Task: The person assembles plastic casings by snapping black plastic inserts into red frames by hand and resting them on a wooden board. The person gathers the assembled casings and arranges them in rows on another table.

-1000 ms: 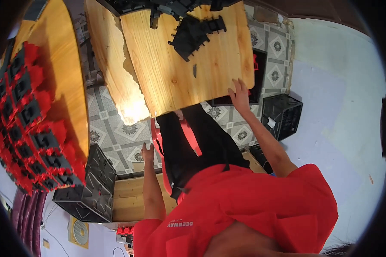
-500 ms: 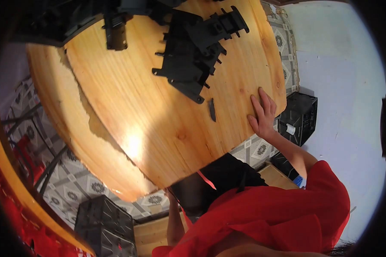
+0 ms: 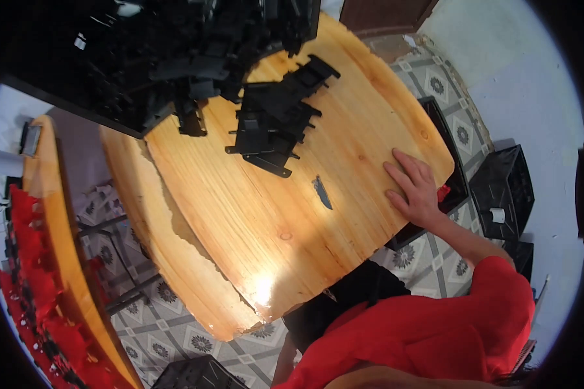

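Observation:
My right hand lies on the right part of the wooden tabletop, fingers stretched out and slightly spread, holding nothing. Left of it on the wood is a small dark, pointed, blade-like piece, apart from the fingers. Farther off, several black plastic molded parts with pegs and tabs lie overlapping. My left forearm hangs low beside my body, below the table's near edge; the fingers of that hand are hidden.
A large black container heaped with black plastic parts takes up the far left. Black crates stand on the patterned floor at the right, another crate at the lower left. An orange-edged surface with red pieces is at the left.
My view has shifted, bringing more of the heaped black container and the right-hand crates into sight. My right hand stays flat on the table. My left forearm shows less than before.

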Demonstrator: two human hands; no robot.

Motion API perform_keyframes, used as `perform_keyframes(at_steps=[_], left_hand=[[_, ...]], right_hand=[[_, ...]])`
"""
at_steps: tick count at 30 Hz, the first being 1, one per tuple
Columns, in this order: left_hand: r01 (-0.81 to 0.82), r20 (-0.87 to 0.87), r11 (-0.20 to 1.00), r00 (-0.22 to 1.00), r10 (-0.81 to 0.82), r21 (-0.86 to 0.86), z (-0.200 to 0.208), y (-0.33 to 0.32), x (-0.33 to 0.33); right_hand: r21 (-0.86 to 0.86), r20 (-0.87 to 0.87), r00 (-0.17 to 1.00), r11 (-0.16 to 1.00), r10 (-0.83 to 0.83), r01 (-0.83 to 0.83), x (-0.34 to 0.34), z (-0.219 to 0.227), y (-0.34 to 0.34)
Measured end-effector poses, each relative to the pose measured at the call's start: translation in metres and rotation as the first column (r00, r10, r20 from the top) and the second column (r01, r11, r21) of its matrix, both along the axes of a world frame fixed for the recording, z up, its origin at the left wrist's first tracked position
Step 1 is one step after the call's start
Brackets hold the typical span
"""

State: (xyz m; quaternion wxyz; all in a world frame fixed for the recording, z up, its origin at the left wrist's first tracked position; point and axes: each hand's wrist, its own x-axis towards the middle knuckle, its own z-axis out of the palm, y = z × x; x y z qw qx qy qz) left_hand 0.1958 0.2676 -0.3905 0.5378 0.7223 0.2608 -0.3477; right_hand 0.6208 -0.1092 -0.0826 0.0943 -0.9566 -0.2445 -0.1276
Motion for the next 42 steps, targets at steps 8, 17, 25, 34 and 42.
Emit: perform_keyframes(at_steps=[8, 17, 25, 34, 42], left_hand=[[0.155, 0.149, 0.974, 0.972, -0.180, 0.167, 0.018, 0.016, -0.019], [0.234, 0.101, 0.969, 0.965, -0.241, 0.082, 0.277, 0.041, 0.088], [0.233, 0.629, 0.919, 0.673, -0.388, 0.317, 0.409, 0.017, 0.217], [-0.361, 0.898, 0.822, 0.181, -0.401, 0.440, 0.454, 0.043, 0.463], [-0.696, 0.717, 0.302, 0.436, -0.544, 0.652, 0.517, 0.100, 0.692]], right_hand=[[0.079, 0.085, 0.996, 0.997, -0.022, 0.015, -0.010, -0.014, -0.004], [0.077, 0.189, 0.982, 0.997, -0.017, 0.002, -0.009, -0.023, -0.013], [0.112, 0.234, 0.972, 0.994, -0.004, -0.023, -0.006, -0.029, -0.013], [0.210, 0.231, 0.973, 0.977, -0.018, -0.032, -0.012, -0.021, -0.008], [0.251, 0.134, 0.990, 0.968, -0.052, 0.017, -0.009, -0.013, -0.004]])
